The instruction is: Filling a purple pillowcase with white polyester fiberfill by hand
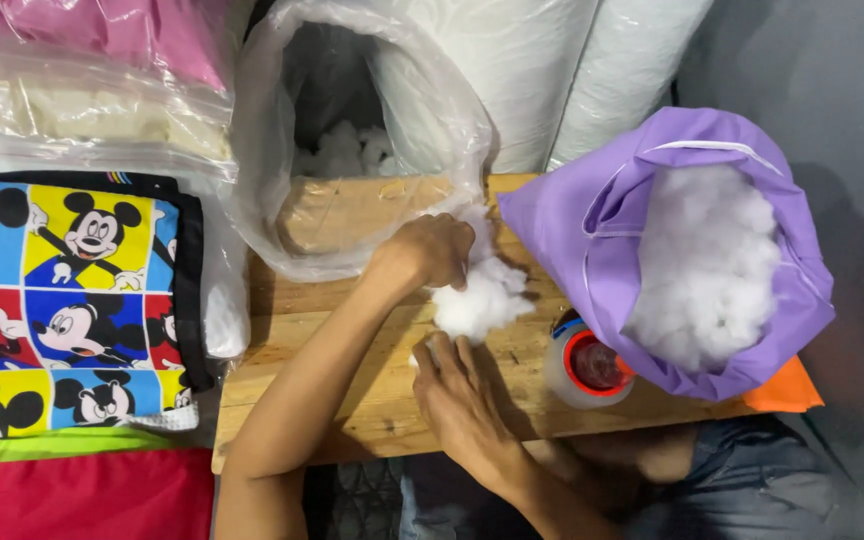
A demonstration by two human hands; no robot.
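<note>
My left hand [430,250] reaches in from the lower left and is closed on the top of a clump of white stuffing [482,298] lying on a wooden board [372,400]. From below, my right hand [462,395] has its fingertips pinched into the clump's lower edge. Just to the right lies a purple fabric cover [567,225], its mouth open and packed with more white stuffing [707,265]. Behind my left hand, a large clear plastic bag [252,150] lies open on the board with a little stuffing deep inside.
A roll of clear tape with a red core [592,365] sits under the purple cover's edge. Cartoon-mouse printed fabric [72,300] lies at the left, with red fabric [82,495] below it. White rolls [522,70] stand at the back. An orange piece [784,388] pokes out at the right.
</note>
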